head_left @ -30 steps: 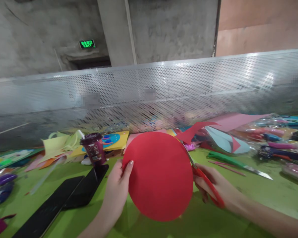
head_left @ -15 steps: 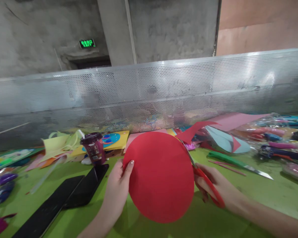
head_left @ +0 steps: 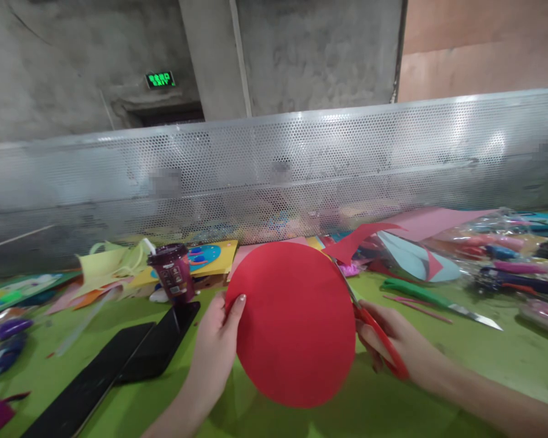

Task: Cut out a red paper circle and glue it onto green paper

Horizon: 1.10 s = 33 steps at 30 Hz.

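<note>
Nearest us, the left hand (head_left: 217,347) pinches the left edge of the red paper disc (head_left: 295,325), thumb laid on its front face and the fingers behind it. The disc is held up off the green table (head_left: 484,359), tilted towards us.

At the disc's right edge, the right hand (head_left: 395,344) is closed through the red handles of the scissors (head_left: 377,340). The blades run up along the disc's upper right rim. We cannot tell whether the paper sits between them.

Left of the disc, two black phones lie flat on the table: one (head_left: 162,340) just beside the left hand, the other (head_left: 86,389) lower left of it.

Beyond the disc's left edge stands a purple drink cup (head_left: 173,274), upright, lid on. Behind it lies a yellow card with a blue shape (head_left: 207,257), and further left some pale yellow paper scraps (head_left: 105,264).

Right of the disc, well apart from it, a green-handled blade (head_left: 433,301) lies on the table. Just past the disc's top right is a curved red paper offcut (head_left: 356,240). Far right of the disc are clear packets of pens (head_left: 506,249), blurred.

Behind the disc, a perforated metal screen (head_left: 274,170) runs across the table's far edge. High above the disc to the left, a green exit sign (head_left: 159,80) glows on the concrete wall.
</note>
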Motion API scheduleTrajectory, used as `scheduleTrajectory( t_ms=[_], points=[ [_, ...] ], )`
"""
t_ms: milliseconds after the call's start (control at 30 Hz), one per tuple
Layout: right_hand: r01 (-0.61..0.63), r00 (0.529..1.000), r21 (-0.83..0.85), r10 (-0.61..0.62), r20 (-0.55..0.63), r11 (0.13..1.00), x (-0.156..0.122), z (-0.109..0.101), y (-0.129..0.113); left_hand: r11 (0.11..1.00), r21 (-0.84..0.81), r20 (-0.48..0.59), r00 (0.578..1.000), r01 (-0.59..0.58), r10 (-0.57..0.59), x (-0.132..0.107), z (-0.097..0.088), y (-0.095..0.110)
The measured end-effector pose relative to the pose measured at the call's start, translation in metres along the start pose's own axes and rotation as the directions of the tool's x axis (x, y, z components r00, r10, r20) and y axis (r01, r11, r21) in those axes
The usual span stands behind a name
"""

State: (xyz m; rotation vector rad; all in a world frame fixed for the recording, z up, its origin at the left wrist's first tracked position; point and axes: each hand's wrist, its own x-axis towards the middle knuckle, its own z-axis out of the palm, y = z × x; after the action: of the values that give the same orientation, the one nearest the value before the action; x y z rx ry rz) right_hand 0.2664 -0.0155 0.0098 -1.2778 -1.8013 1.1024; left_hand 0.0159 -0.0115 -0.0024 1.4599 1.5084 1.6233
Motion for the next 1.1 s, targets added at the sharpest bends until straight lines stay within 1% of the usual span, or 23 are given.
scheduleTrajectory(
  t_ms=[67,133,500,633,733,833,1000,1100],
  points=[
    [-0.008,1.0,-0.024,0.008,0.001,1.0,0.0005,0.0003,0.0012,0.999,0.036,-0.01,1.0,0.005,-0.004,0.0,-0.0003,0.0003],
    [0.008,1.0,-0.038,-0.008,0.007,0.999,0.0008,0.0005,0.0028,0.999,0.052,-0.017,1.0,-0.002,0.003,0.0002,-0.0004,0.0008],
    [0.034,0.999,-0.098,-0.031,0.034,0.995,0.0018,-0.0001,0.0062,0.999,0.006,-0.044,0.998,-0.044,0.044,0.0024,-0.001,0.0007],
    [0.011,0.999,-0.107,-0.007,0.035,0.994,0.0014,-0.0006,0.0048,0.998,-0.01,-0.05,0.997,-0.056,0.055,0.0038,-0.0009,-0.0012],
    [-0.005,0.999,-0.111,0.009,0.032,0.994,0.0003,-0.0004,0.0034,0.998,-0.033,-0.047,0.998,-0.051,0.049,0.0048,-0.0008,-0.0033],
    [0.004,1.0,-0.103,-0.001,0.03,0.995,-0.0001,-0.0006,0.003,0.998,-0.04,-0.044,0.998,-0.053,0.052,0.0055,-0.0011,-0.0043],
    [0.025,1.0,-0.068,-0.024,0.008,0.997,0.0019,-0.0034,0.0045,0.997,-0.013,-0.032,0.997,-0.074,0.073,0.0063,-0.0026,-0.0036],
    [0.038,0.999,-0.065,-0.038,-0.001,0.997,0.0024,-0.0045,0.0034,0.998,0.001,-0.019,0.998,-0.066,0.066,0.0064,-0.0029,-0.0033]
  ],
)
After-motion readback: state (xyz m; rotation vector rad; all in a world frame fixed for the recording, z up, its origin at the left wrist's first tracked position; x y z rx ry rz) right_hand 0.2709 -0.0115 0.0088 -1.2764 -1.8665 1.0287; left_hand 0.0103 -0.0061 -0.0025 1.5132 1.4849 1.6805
